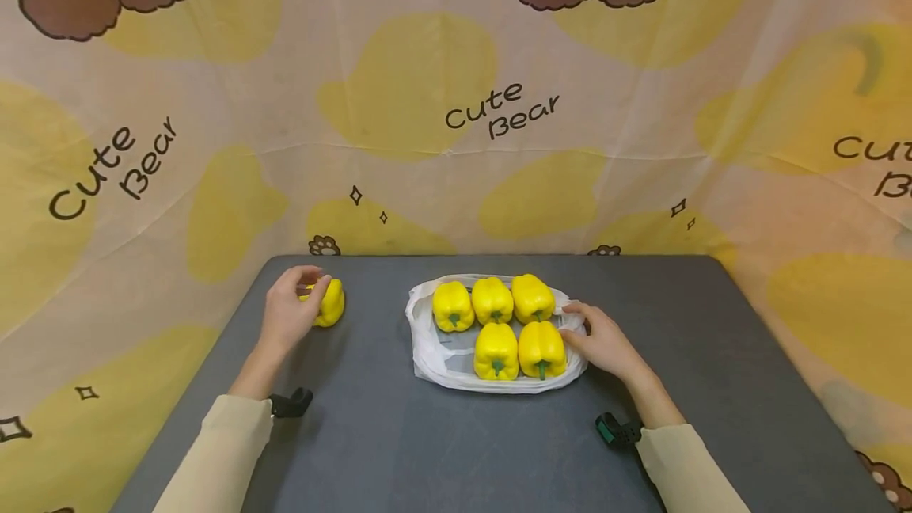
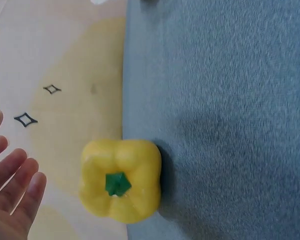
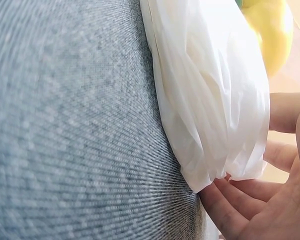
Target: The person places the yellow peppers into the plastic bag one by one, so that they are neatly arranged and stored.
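In the head view my left hand (image 1: 290, 309) is at a lone yellow bell pepper (image 1: 332, 304) on the table's left side. The left wrist view shows that pepper (image 2: 121, 181) stem toward the camera, with the relaxed left fingers (image 2: 21, 182) apart from it. Near the middle lies a white plastic bag (image 1: 427, 355), its mouth spread open and rim rolled down. Several yellow bell peppers (image 1: 496, 352) sit inside, three behind and two in front. My right hand (image 1: 602, 341) holds the bag's right side; in the right wrist view some fingertips are hidden behind the plastic (image 3: 215, 110).
A dark grey table (image 1: 399, 450) carries everything. Behind it hangs a patterned cloth (image 1: 442, 204) with bear prints and lettering. Black devices are strapped at the left wrist (image 1: 290, 403) and the right wrist (image 1: 617, 430).
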Demonstrator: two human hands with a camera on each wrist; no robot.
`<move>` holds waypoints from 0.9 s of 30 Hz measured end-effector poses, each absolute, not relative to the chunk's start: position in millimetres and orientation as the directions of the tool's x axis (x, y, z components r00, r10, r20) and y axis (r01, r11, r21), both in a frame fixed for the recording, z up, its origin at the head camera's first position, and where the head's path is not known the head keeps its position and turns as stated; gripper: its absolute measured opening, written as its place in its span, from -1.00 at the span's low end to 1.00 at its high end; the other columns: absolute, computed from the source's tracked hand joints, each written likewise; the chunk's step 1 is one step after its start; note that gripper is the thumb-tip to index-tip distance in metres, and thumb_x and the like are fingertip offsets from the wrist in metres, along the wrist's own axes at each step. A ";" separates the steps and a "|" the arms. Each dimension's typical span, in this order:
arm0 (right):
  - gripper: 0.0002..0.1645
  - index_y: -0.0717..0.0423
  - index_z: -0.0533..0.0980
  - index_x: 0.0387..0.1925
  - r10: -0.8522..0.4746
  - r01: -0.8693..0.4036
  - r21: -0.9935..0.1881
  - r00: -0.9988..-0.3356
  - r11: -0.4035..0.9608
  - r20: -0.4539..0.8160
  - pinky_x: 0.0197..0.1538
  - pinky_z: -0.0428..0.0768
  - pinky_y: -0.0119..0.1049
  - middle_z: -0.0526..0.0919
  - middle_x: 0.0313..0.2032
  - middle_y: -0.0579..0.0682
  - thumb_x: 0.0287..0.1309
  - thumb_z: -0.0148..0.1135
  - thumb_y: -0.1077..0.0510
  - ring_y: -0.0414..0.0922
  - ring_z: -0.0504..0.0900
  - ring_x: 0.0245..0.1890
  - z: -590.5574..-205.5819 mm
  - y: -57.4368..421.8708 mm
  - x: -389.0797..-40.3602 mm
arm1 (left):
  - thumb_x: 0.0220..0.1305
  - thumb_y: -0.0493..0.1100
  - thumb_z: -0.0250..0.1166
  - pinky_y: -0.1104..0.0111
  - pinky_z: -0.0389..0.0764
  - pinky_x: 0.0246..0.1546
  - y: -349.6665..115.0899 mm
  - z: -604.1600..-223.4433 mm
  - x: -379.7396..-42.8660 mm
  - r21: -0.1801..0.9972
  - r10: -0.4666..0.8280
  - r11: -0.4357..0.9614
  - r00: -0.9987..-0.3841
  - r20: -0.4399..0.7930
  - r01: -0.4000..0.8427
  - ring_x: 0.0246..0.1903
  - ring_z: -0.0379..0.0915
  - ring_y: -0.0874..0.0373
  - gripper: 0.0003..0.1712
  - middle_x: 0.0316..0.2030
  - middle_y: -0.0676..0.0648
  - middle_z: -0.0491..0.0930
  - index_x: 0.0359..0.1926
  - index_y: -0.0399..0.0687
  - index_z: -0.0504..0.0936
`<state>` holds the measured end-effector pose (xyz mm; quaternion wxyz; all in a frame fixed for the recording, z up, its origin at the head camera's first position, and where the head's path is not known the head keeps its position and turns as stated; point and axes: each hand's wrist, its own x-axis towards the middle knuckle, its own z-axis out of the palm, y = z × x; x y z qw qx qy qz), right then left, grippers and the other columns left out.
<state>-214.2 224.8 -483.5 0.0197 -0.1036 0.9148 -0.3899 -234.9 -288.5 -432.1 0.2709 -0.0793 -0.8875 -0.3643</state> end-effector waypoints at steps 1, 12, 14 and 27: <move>-0.37 0.27 0.45 0.30 -0.205 -0.175 -0.718 -0.978 0.673 0.045 0.32 0.35 0.33 0.40 0.33 0.36 0.32 0.28 0.01 0.32 0.39 0.29 -483.4 224.8 -214.0 | 0.40 -0.18 0.33 -0.10 0.62 -0.05 -290.0 -432.5 -235.7 0.603 -0.060 0.724 -0.840 0.539 0.335 -0.12 0.57 -0.21 -0.69 -0.10 -0.28 0.63 0.00 -0.36 0.63; -0.36 0.27 0.44 0.31 -0.194 -0.167 -0.712 -0.980 0.682 0.044 0.32 0.35 0.31 0.37 0.36 0.37 0.34 0.28 0.00 0.32 0.35 0.33 -485.1 224.7 -214.1 | 0.42 -0.10 0.31 -0.11 0.57 0.07 -304.3 -441.5 -241.8 0.617 -0.115 0.754 -0.880 0.461 0.225 0.00 0.52 -0.26 -0.59 -0.01 -0.34 0.59 0.07 -0.37 0.59; -0.36 0.26 0.44 0.31 -0.192 -0.166 -0.710 -0.980 0.684 0.044 0.31 0.37 0.30 0.38 0.35 0.36 0.34 0.28 0.00 0.31 0.38 0.31 -486.0 225.3 -214.5 | 0.43 -0.09 0.31 -0.11 0.55 0.10 -306.4 -444.3 -242.0 0.624 -0.122 0.754 -0.891 0.438 0.204 0.03 0.50 -0.27 -0.57 0.02 -0.36 0.57 0.10 -0.38 0.57; -0.36 0.26 0.45 0.31 -0.188 -0.161 -0.711 -0.981 0.685 0.041 0.32 0.36 0.31 0.39 0.35 0.35 0.33 0.28 0.00 0.30 0.38 0.31 -485.7 225.9 -215.3 | 0.44 0.01 0.29 -0.16 0.39 0.18 -312.7 -460.9 -241.5 0.642 -0.149 0.764 -0.950 0.274 0.065 0.15 0.33 -0.31 -0.38 0.14 -0.42 0.43 0.24 -0.43 0.46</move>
